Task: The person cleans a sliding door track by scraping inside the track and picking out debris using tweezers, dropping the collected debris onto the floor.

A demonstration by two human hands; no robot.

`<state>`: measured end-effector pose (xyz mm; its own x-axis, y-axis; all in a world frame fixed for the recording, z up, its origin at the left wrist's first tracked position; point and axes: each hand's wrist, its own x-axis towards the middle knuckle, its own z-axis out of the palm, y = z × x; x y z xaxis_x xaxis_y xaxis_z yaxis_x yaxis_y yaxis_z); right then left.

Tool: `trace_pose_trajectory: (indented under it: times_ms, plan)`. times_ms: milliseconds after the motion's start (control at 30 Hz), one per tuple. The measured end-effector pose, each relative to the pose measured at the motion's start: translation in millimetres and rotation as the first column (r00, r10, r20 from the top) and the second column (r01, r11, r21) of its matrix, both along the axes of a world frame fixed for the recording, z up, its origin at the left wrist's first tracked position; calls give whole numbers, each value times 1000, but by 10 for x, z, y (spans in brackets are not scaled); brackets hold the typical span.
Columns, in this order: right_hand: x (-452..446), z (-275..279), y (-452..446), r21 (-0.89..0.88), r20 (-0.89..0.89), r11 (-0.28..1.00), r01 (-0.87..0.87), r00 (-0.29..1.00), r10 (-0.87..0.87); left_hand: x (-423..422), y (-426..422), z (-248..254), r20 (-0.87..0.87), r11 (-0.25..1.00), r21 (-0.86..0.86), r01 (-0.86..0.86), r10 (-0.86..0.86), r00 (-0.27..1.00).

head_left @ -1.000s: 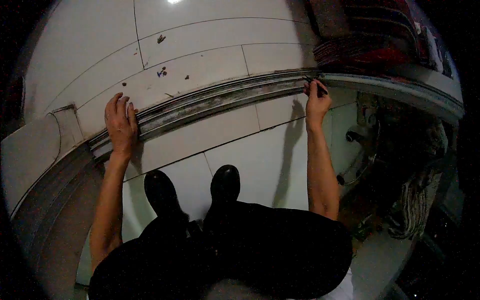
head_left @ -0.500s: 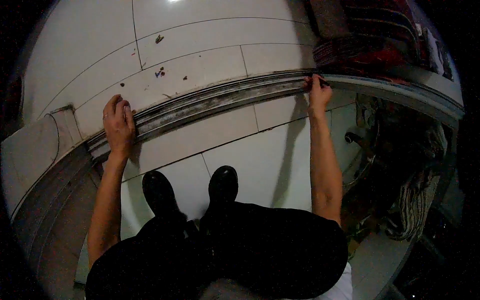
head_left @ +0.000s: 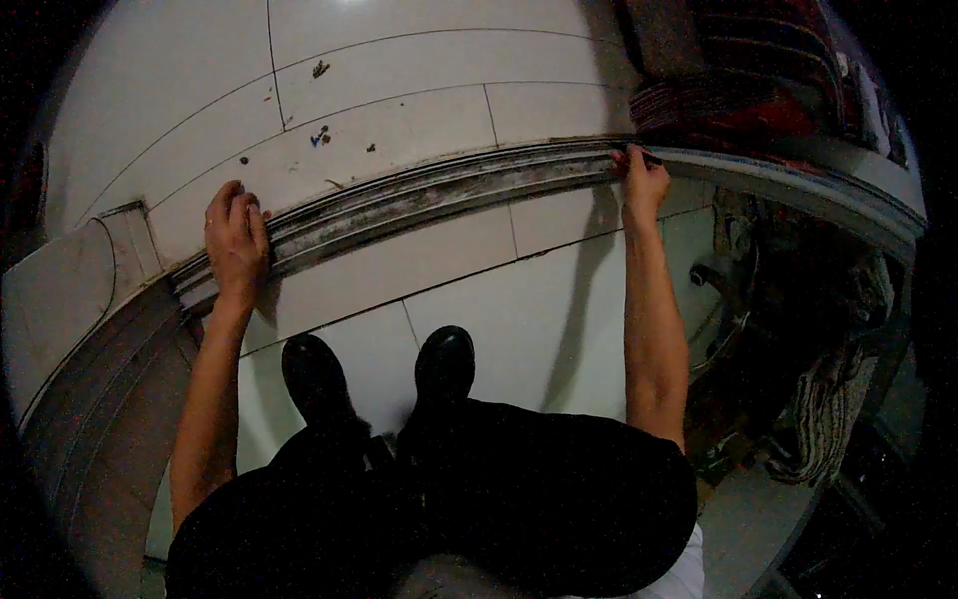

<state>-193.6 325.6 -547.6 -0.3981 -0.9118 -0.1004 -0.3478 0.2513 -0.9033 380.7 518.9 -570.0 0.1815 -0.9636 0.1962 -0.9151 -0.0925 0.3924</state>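
Observation:
A grimy metal sliding-door track runs across the tiled floor in a long curve, with dirt in its grooves. Over its left end lies my left hand, fingers extended and slightly bent, a ring on one of them; nothing shows in its grasp. At the track's right part, my right hand is closed in a pinch. A small dark, thin piece shows by its fingertips, too dim to identify. Whether that piece touches the track I cannot tell.
Bits of debris lie on the pale tiles beyond the track. My black shoes stand on the near side. Dark red striped fabric is at upper right, a bundled grey striped cloth at right, and a corner block at left.
My right hand has shifted very slightly to the right, still in a pinch. The left hand stays at the same end of the track. The view has tilted a little.

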Motion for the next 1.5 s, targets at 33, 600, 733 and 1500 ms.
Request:
trace_pose_trajectory:
  times_ms: [33, 600, 733, 1500]
  plan:
    - [25, 14, -2, -1, 23, 1000, -3, 1000, 3, -2, -1, -4, 3, 1000, -4, -1, 1, 1000]
    - [225, 61, -81, 101, -263, 993, -55, 961, 80, 19, -2, -74, -11, 999, -49, -13, 12, 1000]
    - [431, 201, -13, 148, -560, 988, -41, 820, 118, 38, 18, -64, 7, 999, -53, -2, 2, 1000]
    - [2334, 1020, 675, 115, 465, 891, -439, 816, 343, -709, -480, 622, -366, 942, -214, 258, -323, 873]
